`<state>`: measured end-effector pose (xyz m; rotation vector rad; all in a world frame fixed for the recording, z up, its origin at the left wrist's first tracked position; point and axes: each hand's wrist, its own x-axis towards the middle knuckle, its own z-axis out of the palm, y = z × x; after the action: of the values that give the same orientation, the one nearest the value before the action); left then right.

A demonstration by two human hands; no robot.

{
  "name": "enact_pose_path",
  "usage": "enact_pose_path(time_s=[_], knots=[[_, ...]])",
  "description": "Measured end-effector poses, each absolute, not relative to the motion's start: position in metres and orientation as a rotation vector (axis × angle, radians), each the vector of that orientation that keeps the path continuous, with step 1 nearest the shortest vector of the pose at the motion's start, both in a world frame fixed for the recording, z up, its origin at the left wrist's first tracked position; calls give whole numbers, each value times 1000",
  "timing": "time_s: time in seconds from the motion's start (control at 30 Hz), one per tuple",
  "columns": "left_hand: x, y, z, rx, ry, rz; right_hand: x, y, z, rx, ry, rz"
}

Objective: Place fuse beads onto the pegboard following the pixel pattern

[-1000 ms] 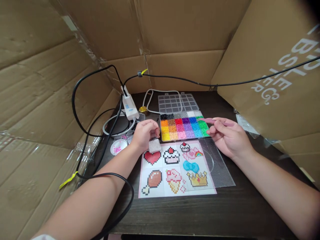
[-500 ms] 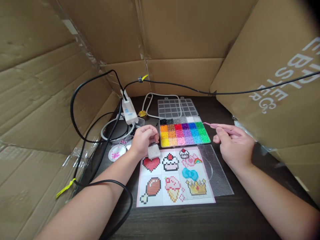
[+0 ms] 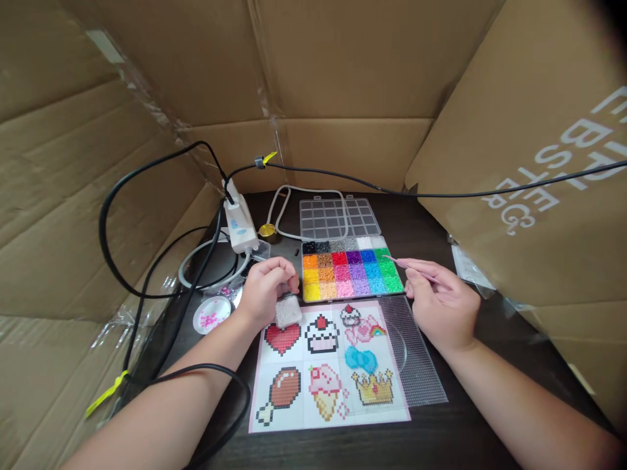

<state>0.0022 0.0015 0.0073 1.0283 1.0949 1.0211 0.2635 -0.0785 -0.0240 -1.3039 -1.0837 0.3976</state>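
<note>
My left hand (image 3: 264,287) is closed round a small clear square piece (image 3: 288,312), held just above the heart picture on the pattern sheet (image 3: 328,365). My right hand (image 3: 441,300) pinches pink tweezers (image 3: 409,267), whose tips point left over the green compartments of the bead box (image 3: 350,271). The box holds many colours of tiny beads, and its clear lid (image 3: 337,219) lies open behind it. A clear pegboard (image 3: 416,352) lies partly over the sheet on its right side.
A small white dish with pink beads (image 3: 211,316) sits left of my left hand. A white power adapter (image 3: 239,225) and black and white cables (image 3: 161,261) crowd the left. Cardboard walls (image 3: 514,143) enclose the dark table (image 3: 441,437).
The view has shifted, so everything sits lower and further left. My right hand has lowered slightly toward the box with the tweezers. My left hand keeps its hold on the clear piece.
</note>
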Motion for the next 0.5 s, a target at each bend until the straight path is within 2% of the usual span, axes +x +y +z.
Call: enact_pose_path(time_s=[0.3, 0.5], knots=[[0, 1, 9, 1034, 1095, 1011, 270, -76, -29, -1356, -1144, 276], [-1, 2, 8, 1018, 1088, 1002, 266, -73, -25, -1262, -1086, 365]])
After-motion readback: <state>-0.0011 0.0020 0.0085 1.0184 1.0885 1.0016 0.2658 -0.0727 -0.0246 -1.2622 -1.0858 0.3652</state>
